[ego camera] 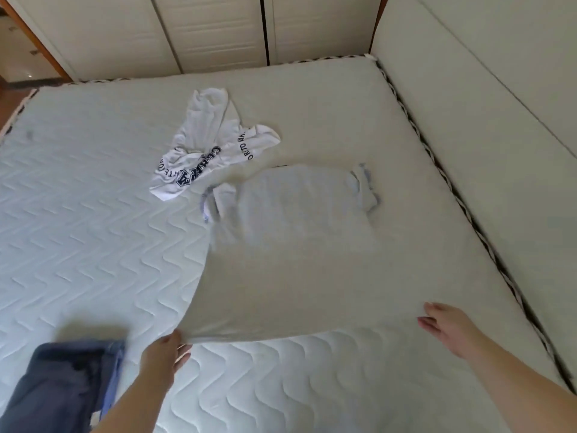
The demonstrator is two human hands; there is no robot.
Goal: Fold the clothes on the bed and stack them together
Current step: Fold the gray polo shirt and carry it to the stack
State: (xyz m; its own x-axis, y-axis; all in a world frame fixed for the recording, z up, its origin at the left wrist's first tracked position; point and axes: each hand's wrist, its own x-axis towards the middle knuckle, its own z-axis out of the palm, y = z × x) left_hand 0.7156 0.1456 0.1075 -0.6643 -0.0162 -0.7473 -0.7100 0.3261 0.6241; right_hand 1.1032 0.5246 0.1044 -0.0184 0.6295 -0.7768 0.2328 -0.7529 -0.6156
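A pale grey shirt (pixel 290 254) lies spread over the middle of the mattress (pixel 78 214), its body running from the near edge toward the far side, where its short sleeves with light blue trim stick out to the left and right. The picture is blurred over this shirt, so its folds are hard to read.

The left hand (pixel 164 354) pinches the near left corner of the shirt's hem between thumb and fingers, and the cloth there is lifted a little off the mattress. The right hand (pixel 449 326) is at the near right side of the shirt with its fingers stretched out and slightly spread. It holds nothing, and whether its fingertips touch the cloth cannot be told.

Just beyond the grey shirt, to the far left of it, a white shirt (pixel 206 145) with dark blue lettering lies crumpled and unfolded, its near edge touching or just beside the grey shirt's left sleeve. At the near left corner of the view a dark blue folded garment (pixel 59 389) rests on the mattress, just left of the left forearm and well apart from the white shirt.

A padded cream headboard (pixel 487 89) runs along the right side of the mattress, and cream wardrobe doors (pixel 212 29) stand behind its far edge.
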